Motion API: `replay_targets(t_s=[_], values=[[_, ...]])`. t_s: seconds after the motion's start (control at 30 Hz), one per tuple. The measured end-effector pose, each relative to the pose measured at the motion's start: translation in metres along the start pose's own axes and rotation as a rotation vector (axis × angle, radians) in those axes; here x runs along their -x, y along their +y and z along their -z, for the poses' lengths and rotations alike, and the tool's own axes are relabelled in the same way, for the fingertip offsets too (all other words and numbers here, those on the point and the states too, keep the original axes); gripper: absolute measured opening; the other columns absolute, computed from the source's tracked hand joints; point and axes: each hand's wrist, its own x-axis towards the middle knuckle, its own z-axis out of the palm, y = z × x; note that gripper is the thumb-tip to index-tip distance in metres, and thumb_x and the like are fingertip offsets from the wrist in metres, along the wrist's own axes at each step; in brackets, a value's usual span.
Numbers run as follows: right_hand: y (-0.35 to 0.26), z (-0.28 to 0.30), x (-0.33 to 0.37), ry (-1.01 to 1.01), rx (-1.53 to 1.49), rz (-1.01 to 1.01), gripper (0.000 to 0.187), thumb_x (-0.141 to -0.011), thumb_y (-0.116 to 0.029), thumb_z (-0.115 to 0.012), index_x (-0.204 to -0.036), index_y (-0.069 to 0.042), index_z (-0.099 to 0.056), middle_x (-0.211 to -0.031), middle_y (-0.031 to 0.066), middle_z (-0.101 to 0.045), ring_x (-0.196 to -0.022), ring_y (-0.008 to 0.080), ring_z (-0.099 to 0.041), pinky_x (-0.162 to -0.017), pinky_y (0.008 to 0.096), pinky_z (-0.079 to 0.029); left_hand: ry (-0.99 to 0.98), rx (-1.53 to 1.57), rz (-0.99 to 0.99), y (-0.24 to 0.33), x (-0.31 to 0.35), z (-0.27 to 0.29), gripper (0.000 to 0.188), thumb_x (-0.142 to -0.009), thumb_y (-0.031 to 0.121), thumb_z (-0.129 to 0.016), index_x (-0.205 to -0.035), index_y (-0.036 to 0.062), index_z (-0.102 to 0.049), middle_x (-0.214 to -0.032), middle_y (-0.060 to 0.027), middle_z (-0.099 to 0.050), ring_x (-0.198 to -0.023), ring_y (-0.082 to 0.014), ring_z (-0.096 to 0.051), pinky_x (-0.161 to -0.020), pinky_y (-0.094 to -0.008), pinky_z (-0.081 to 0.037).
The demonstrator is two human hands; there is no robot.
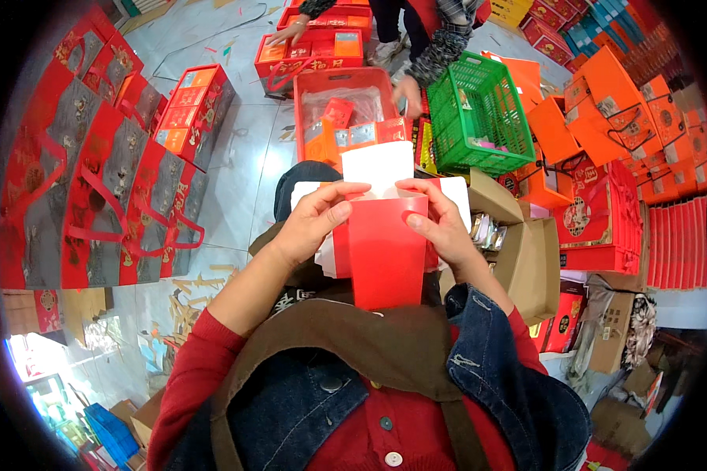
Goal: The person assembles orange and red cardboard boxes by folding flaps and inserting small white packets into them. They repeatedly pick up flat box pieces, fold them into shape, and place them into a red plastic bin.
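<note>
Over my lap I hold a red cardboard box [389, 255] with a white flap [379, 166] standing up at its far end. My left hand [318, 221] is closed on its far left corner, fingertips at the fold of the flap. Opposite it, my right hand [441, 224] pinches the far right corner, the thumb lying on the red face. Beneath the box, more red and white card [456, 190] rests on my lap. Whether the box contains anything is hidden.
Ahead stands a red crate [343, 78] with small boxes, beside a green basket [479, 114]. A co-worker's hand [407, 96] reaches by the crate. Gift bags [106, 188] line the left; orange boxes [613, 118] pile up right. An open brown carton [530, 267] sits near my right arm.
</note>
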Motion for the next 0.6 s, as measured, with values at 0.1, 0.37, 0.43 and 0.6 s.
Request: replay_targets(t_s=[0.1, 0.37, 0.43, 0.6], values=[[0.004, 0.019, -0.014, -0.087, 0.020, -0.084, 0.040, -0.090, -0.022, -0.056, -0.124, -0.002, -0.048, -0.112, 0.0067, -0.056, -0.102, 0.0131, -0.053, -0.090, 0.0283, -0.043, 0.026, -0.017, -0.027, 0.005, -0.006, -0.008, 0.035, -0.090, 0.018, -0.057, -0.122, 0.0029, -0.052, -0.113, -0.0046, -0.055, -0.102, -0.0112, -0.052, -0.090, -0.0261, -0.041], [0.012, 0.014, -0.032, 0.126, -0.305, 0.404, 0.028, -0.097, -0.016, -0.040, -0.121, -0.002, -0.042, -0.114, 0.0177, -0.057, -0.101, 0.0275, -0.059, -0.089, 0.0397, -0.047, 0.207, 0.021, -0.222, -0.025, -0.024, -0.016, 0.020, -0.088, 0.001, -0.054, -0.104, 0.0045, -0.043, -0.112, -0.0084, -0.053, -0.100, -0.0104, -0.050, -0.086, -0.0266, -0.042], [-0.009, 0.018, -0.034, 0.068, -0.009, 0.188, 0.032, -0.096, -0.019, -0.046, -0.120, 0.001, -0.052, -0.110, 0.0141, -0.062, -0.099, 0.0207, -0.059, -0.089, 0.0344, -0.046, 0.191, -0.049, -0.244, -0.020, -0.024, -0.022, 0.023, -0.088, 0.000, -0.051, -0.106, 0.0055, -0.039, -0.113, -0.0099, -0.052, -0.103, -0.0126, -0.050, -0.089, -0.0284, -0.041], [-0.046, 0.033, -0.041, -0.139, 0.361, 0.006, 0.021, -0.087, -0.011, -0.061, -0.103, 0.002, -0.066, -0.096, 0.0070, -0.068, -0.089, 0.0092, -0.060, -0.079, 0.0238, -0.048, 0.125, -0.111, -0.229, -0.005, -0.024, -0.035, 0.028, -0.089, -0.001, -0.046, -0.114, 0.0053, -0.034, -0.116, -0.0109, -0.051, -0.110, -0.0170, -0.049, -0.095, -0.0325, -0.038]])
